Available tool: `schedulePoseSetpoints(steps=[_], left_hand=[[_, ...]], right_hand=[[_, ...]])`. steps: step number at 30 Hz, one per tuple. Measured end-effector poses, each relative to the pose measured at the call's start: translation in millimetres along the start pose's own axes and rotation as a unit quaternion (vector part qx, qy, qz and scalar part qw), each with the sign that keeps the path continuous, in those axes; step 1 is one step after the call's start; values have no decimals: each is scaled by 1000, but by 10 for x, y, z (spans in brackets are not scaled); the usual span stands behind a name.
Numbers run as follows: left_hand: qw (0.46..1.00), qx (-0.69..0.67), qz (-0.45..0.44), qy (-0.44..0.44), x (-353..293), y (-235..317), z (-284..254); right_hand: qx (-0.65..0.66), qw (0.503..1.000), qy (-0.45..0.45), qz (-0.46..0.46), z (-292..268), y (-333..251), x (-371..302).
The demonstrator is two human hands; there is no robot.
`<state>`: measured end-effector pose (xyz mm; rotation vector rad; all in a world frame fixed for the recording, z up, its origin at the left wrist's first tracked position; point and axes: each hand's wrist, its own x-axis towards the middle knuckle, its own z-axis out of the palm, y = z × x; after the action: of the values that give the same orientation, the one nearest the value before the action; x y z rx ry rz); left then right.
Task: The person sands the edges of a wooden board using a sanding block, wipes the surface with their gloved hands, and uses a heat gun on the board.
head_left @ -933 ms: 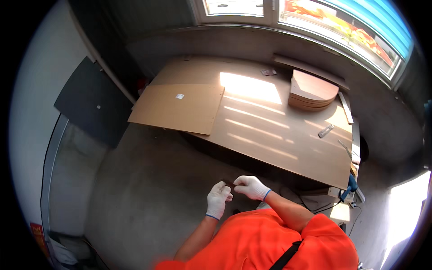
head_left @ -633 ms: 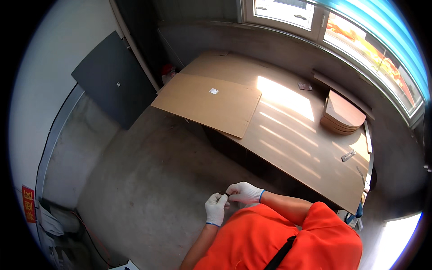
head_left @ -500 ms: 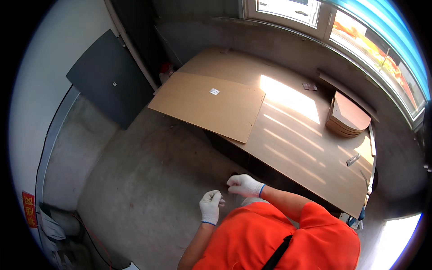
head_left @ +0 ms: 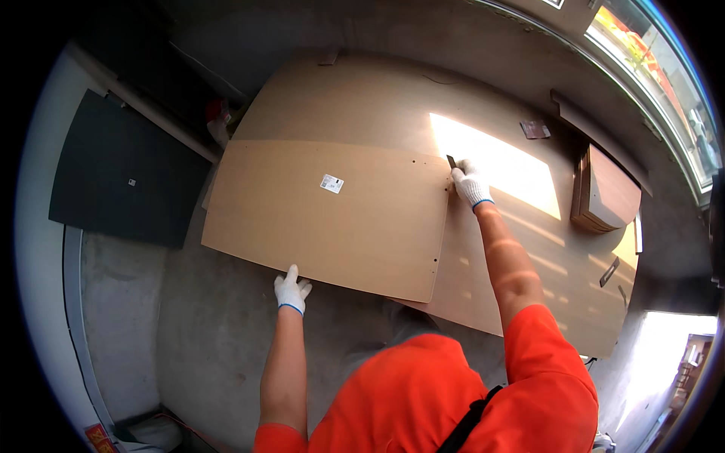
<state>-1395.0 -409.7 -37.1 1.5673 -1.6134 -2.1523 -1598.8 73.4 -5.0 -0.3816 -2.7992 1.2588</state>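
A tan rectangular board (head_left: 325, 219) with a small white label and dark holes near its right end lies on a larger wooden panel forming the worktop (head_left: 362, 90), overhanging its near edge. My left hand (head_left: 291, 292), in a white knit glove, is at the board's near edge. Its fingers are spread, one of them reaching onto the edge. At the board's right end my right hand (head_left: 471, 184), also gloved, is closed around a small dark flat piece (head_left: 451, 161). Most of that piece is hidden by the fingers, so its kind cannot be told.
Curved-edge wooden pieces (head_left: 610, 189) are stacked at the right of the worktop. A flat packet (head_left: 535, 129) and a metal strip-like tool (head_left: 609, 272) lie nearby. On the left, a dark grey panel (head_left: 128, 170) leans against the wall. A window (head_left: 653, 68) is at upper right.
Both hands were together in front of my body. The left has moved to the board's near edge, the right out to its right end. The view has shifted closer to the board.
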Motion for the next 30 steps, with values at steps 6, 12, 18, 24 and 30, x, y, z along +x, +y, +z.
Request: schedulePoseSetpoints(steps=[6,12,18,24,30], left_hand=[[993,-50,-65,-82,850,531,-236],[991,13,-53,-124,1190,851,-605],[973,117,-11,-199,1667,1471,-710],[948,250,43,-191,2129,1787,-740],[580,517,587,-227,1672,1819,61]], right_hand=[[-139,986,-82,-29,201,-301,398],[-145,986,-67,45,222,-341,-348],[36,985,78,149,618,-461,-1691],[183,926,226,240,996,-382,-2466],[-72,916,326,224,1068,-614,-3157]])
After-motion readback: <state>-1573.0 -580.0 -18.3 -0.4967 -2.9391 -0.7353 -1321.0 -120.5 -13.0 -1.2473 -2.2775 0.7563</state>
